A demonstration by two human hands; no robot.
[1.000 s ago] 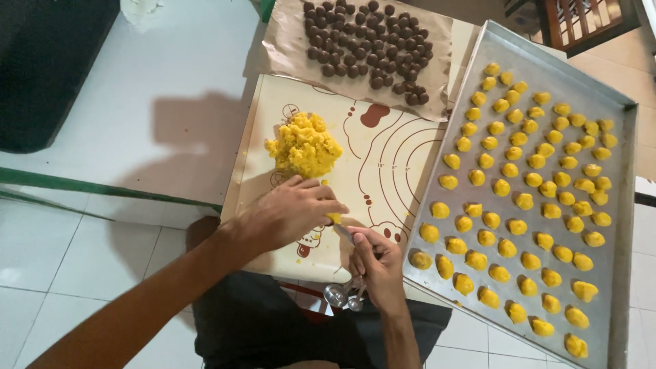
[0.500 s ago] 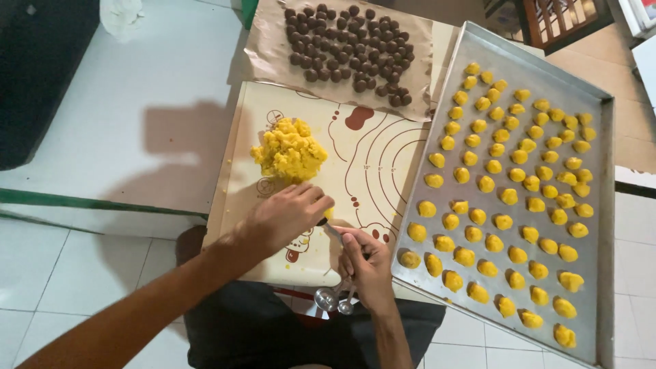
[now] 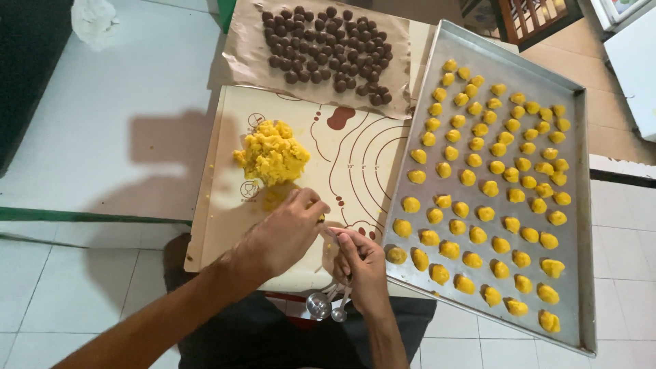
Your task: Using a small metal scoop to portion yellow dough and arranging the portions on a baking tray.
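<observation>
My left hand point(image 3: 287, 232) hovers over the near edge of a cream baking mat point(image 3: 342, 157), its fingertips pinched on a small bit of yellow dough. My right hand point(image 3: 359, 263) is right beside it, gripping a set of metal measuring spoons point(image 3: 326, 304) whose bowls hang below the wrist. The two hands meet at the spoon end. A crumbly heap of yellow dough point(image 3: 272, 154) lies on the mat just beyond my left hand. To the right, a metal baking tray point(image 3: 581, 205) holds several rows of small yellow dough pieces point(image 3: 488, 178).
A sheet of brown paper point(image 3: 242, 51) at the far side carries many dark chocolate balls point(image 3: 328, 44). The mat and tray rest on a low surface over a white tiled floor. A crumpled plastic bag point(image 3: 96, 19) lies at the far left; wooden furniture stands at the far right.
The view has shifted slightly. My hands stay together at the mat's near edge, with small finger movements on the dough at the spoon.
</observation>
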